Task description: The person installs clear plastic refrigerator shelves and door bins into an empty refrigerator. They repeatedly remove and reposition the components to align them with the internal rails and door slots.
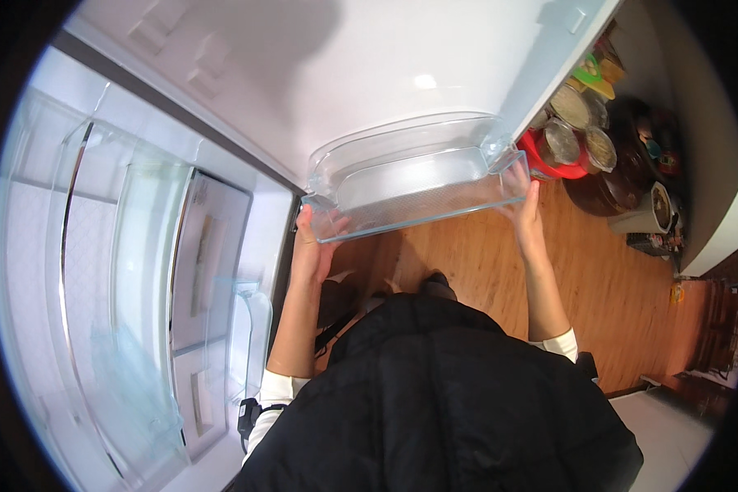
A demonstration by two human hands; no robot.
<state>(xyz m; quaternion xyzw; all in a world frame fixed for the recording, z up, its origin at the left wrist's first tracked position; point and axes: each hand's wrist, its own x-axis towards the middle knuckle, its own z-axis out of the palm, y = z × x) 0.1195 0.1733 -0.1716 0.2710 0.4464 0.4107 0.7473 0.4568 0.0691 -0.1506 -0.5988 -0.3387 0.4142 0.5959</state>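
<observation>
A clear plastic refrigerator door bin spans the space between my two hands, up against the white inner side of the open fridge door. My left hand grips the bin's left end, the thumb on the outside and fingers showing through the clear plastic. At the right end, my right hand holds the other side wall, its fingers partly seen through it. Nothing lies inside the bin. Whether its ends sit on the door's mounts cannot be made out.
On the left stands the open fridge compartment with glass shelves, drawers and another clear bin at its edge. Beyond the door at right are a red basin, several bagged jars and a dark brown pot on the wooden floor.
</observation>
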